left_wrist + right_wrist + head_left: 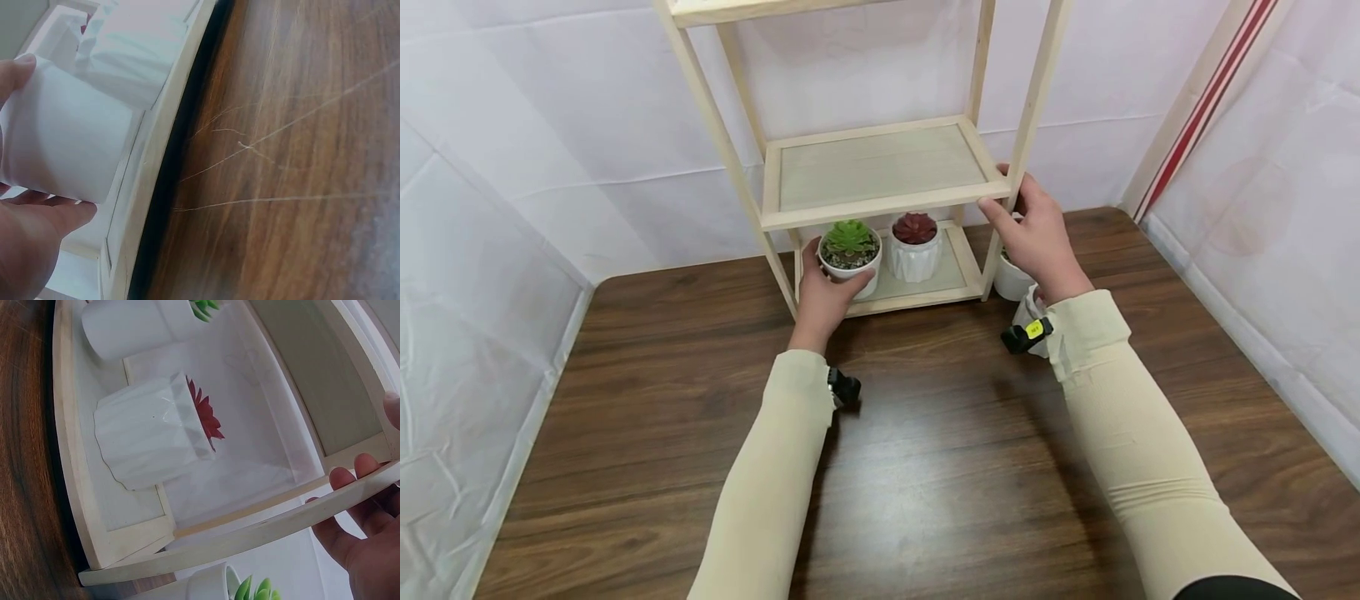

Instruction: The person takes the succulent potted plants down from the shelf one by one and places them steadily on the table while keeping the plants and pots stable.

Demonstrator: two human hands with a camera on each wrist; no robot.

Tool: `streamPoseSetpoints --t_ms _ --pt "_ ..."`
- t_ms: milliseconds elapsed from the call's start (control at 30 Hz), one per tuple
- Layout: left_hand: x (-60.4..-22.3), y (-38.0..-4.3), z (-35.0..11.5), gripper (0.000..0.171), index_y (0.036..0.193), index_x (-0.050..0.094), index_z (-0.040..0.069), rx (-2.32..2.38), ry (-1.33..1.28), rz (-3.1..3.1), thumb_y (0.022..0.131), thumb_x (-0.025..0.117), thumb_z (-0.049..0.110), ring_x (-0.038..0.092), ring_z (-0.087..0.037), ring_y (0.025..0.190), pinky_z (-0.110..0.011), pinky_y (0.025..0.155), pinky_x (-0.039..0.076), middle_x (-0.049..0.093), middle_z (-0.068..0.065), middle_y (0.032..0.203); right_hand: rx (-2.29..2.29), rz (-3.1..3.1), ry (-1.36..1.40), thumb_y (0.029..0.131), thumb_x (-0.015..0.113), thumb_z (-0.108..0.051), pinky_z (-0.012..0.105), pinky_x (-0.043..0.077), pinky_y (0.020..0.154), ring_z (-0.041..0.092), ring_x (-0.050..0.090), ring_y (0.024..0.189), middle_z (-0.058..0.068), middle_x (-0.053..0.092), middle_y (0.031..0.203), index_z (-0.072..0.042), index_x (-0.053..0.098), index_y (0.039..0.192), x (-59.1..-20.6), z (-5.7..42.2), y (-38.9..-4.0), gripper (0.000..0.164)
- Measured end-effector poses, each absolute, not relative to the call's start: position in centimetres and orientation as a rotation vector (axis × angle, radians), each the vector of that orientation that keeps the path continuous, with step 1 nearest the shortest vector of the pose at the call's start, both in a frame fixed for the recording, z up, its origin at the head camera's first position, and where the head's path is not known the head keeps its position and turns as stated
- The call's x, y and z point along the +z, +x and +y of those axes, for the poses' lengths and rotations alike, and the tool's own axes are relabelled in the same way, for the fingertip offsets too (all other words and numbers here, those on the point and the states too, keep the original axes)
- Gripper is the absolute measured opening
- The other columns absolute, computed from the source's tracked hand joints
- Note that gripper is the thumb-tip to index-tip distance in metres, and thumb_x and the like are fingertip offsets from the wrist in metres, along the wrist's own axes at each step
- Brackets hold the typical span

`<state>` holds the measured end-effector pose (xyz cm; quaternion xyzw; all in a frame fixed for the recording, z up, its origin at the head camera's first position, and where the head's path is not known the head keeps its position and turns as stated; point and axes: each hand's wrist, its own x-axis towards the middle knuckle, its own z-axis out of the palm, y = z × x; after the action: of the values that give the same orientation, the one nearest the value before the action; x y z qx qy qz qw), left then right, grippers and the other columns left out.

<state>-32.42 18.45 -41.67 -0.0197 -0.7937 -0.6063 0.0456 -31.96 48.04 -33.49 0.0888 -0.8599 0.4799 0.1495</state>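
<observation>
Left hand [826, 298]: its grip is clamped on a round, smooth white pot holding a bright green succulent and speckled gravel [850, 252], thumb on one side and fingers curled round the other.
Green succulent's place: front left of the pale wooden rack's lower shelf [957, 260]; I can't make out whether its base sits fully down on the panel.
Right hand [1039, 240]: its grip is closed round the rack's right front post [1036, 100], at the corner of the middle shelf [880, 162], with the thumb by that shelf's front edge.
Red succulent: a white, faceted pot with a dark red rosette [915, 250] stands upright on the lower shelf, just right of the green one.
Outside the rack: a white pot with a green plant [1013, 279] stands on the surface by the right post; nearer the person is another whitish pot [1024, 310], partly hidden behind the right wrist.
Surface: dark brown, wood-grained, glossy [917, 483].
Sleeves: cream on both arms, with a small black device at each wrist.
Backdrop: white sheeting [587, 125], with a red-striped strip [1202, 108] at right.
</observation>
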Motion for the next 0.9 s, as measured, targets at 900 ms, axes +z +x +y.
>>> streamPoseSetpoints --t_ms 900 --pt "-41.5 -30.2 17.4 0.098 0.15 0.022 0.013 -1.805 -0.13 -2.386 0.076 0.083 0.034 0.04 -0.024 0.138 -0.035 0.11 0.039 0.035 -0.01 0.151 1.356 -2.47 0.263 0.096 0.053 -0.05 0.031 0.044 0.08 0.016 0.054 0.103 0.01 0.06 0.125 -0.03 0.037 0.149 -33.2 48.1 -32.1 0.059"
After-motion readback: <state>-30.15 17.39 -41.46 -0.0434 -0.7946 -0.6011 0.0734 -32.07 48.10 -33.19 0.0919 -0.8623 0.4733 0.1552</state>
